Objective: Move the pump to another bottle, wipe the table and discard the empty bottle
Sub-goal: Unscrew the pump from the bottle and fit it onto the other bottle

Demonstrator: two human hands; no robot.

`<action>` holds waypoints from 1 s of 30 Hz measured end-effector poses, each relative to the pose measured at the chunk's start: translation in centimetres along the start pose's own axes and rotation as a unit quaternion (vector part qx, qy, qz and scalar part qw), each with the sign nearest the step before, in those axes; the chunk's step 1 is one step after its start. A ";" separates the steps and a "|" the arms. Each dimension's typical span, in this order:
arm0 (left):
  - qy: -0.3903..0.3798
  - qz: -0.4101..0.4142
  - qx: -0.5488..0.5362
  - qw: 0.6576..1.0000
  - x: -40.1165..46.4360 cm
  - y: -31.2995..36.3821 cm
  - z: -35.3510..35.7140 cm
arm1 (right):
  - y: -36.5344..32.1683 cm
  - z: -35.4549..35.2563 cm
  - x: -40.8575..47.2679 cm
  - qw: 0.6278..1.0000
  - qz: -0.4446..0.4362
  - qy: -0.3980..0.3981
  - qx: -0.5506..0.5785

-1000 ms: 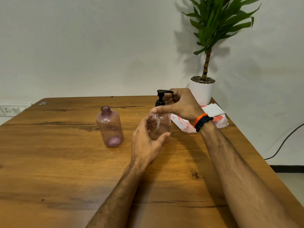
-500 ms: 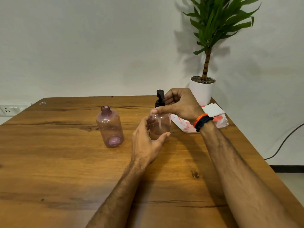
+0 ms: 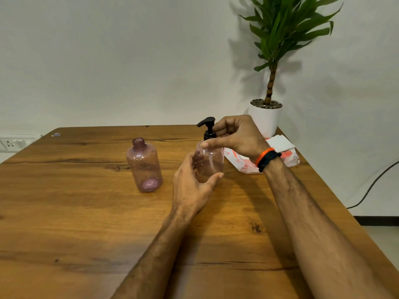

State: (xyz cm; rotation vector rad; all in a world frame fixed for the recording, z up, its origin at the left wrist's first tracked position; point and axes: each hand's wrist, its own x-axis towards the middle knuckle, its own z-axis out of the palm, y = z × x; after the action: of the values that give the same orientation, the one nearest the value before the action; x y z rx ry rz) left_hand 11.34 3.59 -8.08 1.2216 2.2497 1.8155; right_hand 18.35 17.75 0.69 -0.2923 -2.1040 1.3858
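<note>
fig. pump removal, mid-turn. the left hand [image 3: 190, 184] has its fingers [image 3: 212, 178] wrapped round the lower body of the tinted pump bottle [image 3: 212, 164], which stands upright on the bench [image 3: 86, 223], right of centre. the right hand [image 3: 235, 134] reaches over from the right, its thumb and fingers clenched about the collar of the black pump [image 3: 208, 128] at the bottle's neck. the pump's spout now points to the left; a second ago it pointed right, and half a second ago it faced nearly end-on to the camera. the head has thus swung through roughly half a turn while the bottle stayed put, which reads as the collar being unscrewed; whether the thread is free yet cannot be told. the second bottle [image 3: 144, 166], open-necked and of the same tint, stands upright and untouched just to the left of the hands, ready to receive the pump. a packet of wipes [image 3: 287, 156] lies behind the right wrist, beside a potted plant [image 3: 265, 117] at the bench's far right corner. judgement: the task is in its first step; transfer, wiping and discarding are not yet done.
</note>
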 end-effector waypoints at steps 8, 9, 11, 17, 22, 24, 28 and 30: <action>-0.002 -0.004 -0.002 1.000 0.0 0.0 0.0 | -0.4 -0.4 -0.4 0.998 0.009 -0.056 -0.012; 0.000 -0.004 -0.006 1.000 0.0 0.0 0.0 | -0.4 -0.5 -0.5 0.998 0.007 -0.069 -0.001; 0.003 -0.005 -0.011 1.000 0.0 0.0 0.1 | -0.3 -0.7 -0.6 0.997 -0.001 -0.070 0.018; 0.003 0.001 -0.002 1.000 0.0 0.0 0.0 | 0.0 -0.3 -0.3 1.000 0.000 -0.016 0.014; -0.006 0.000 0.001 1.000 0.0 0.1 -0.1 | 0.2 -0.2 -0.2 1.000 -0.008 0.008 0.011; -0.008 -0.004 -0.002 1.000 0.0 0.1 -0.2 | 0.2 -0.3 -0.2 1.000 -0.003 -0.002 0.016; -0.013 -0.007 -0.006 1.000 0.1 0.0 -0.1 | 0.2 -0.5 -0.4 0.997 0.003 -0.073 0.040; -0.011 -0.007 -0.012 1.000 0.0 -0.1 -0.2 | 0.2 -0.5 -0.5 0.996 0.002 -0.080 0.050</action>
State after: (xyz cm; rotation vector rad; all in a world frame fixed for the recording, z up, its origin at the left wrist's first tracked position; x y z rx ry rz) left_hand 11.21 3.49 -8.06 1.2120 2.2131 1.8091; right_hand 18.97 17.99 0.45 -0.1498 -2.1527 1.5570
